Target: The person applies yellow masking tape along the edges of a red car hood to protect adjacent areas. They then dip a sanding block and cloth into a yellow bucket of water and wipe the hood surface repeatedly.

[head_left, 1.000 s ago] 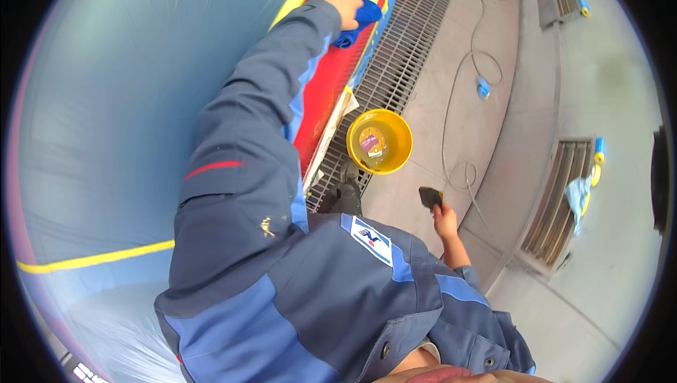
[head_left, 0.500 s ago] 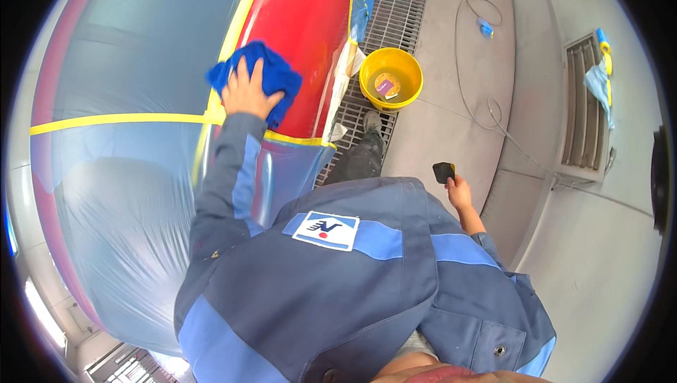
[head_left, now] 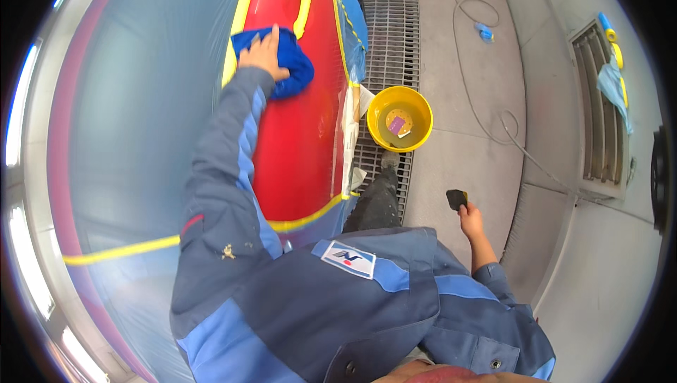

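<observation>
My left hand (head_left: 264,57) lies spread on a folded blue cloth (head_left: 297,67), pressing it against a red car panel (head_left: 300,143). The cloth sits by the panel's left border, partly over the yellow masking tape (head_left: 243,13). A door handle (head_left: 303,9) wrapped in yellow tape stands out just beyond the cloth. Low on the right, away from the car, my right hand (head_left: 471,218) grips a small, flat black pad (head_left: 456,199) with a yellowish edge. Its fingers close around the pad's lower right corner.
Blue-tinted masking film (head_left: 141,101) covers the car around the panel. A yellow bucket (head_left: 429,116), holding liquid and a perforated disc, stands partly on a floor grating (head_left: 388,38). A hose (head_left: 458,52) trails over the floor. Tape rolls (head_left: 611,34) hang by a wall vent (head_left: 596,108).
My left hand and the cloth have slid forward along the red panel, closer to the door handle. More of the panel shows now. My right hand still holds the black pad.
</observation>
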